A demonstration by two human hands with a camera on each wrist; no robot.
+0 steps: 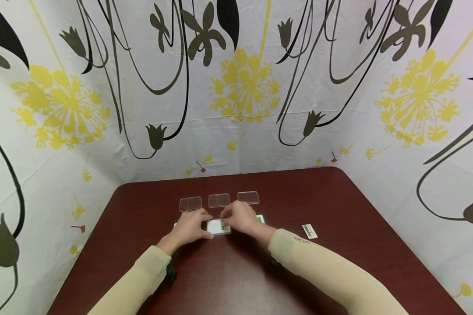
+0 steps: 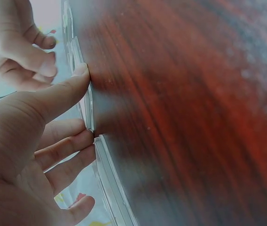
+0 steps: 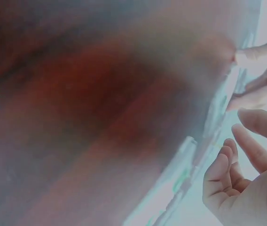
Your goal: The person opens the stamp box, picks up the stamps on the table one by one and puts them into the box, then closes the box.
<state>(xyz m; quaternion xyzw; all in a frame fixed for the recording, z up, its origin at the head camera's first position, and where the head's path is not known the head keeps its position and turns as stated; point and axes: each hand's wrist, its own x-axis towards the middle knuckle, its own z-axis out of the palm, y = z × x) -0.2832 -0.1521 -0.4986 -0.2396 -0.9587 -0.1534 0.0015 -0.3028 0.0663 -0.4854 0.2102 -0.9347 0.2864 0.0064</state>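
Note:
A flat white rectangular case [image 1: 213, 227] lies mid-table, with a greenish patch at its right end. My left hand [image 1: 189, 225] steadies this case, its thumb at the near edge and fingers against the left side in the left wrist view. Over the right end hovers my right hand [image 1: 238, 216], fingers bent. The right wrist view shows that hand's thumb and fingers [image 3: 253, 146] apart, nothing visible between them. A second case [image 2: 110, 183] sits left of the middle one, mostly hidden by my left hand in the head view. Behind my right hand shows a white-and-green case [image 1: 260, 218].
Three clear plastic lids, the left one [image 1: 190, 203], the middle one [image 1: 219, 200] and the right one [image 1: 248, 197], lie in a row behind the cases. A small white-and-green card [image 1: 309, 231] lies to the right. Patterned cloth [image 1: 236, 144] hangs around the dark red table [image 1: 228, 280].

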